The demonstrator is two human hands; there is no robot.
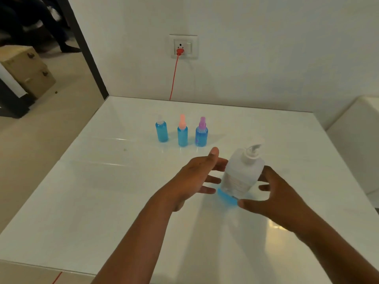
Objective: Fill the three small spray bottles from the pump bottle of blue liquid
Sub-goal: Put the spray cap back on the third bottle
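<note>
Left hand (196, 177) and right hand (274, 193), grip open, flank the pump bottle (242, 175) on the counter (102, 191); 3 spray bottles (182, 132) stand behind, filled blue

Three small spray bottles (181, 131) (all holding blue), one pump bottle (243, 173), two hands (196, 177).

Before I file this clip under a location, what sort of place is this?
Probably an indoor room in a home or office: a glossy white table against a plain wall, a wall socket with a red cable, and a beige drawer unit on the tiled floor.
</note>
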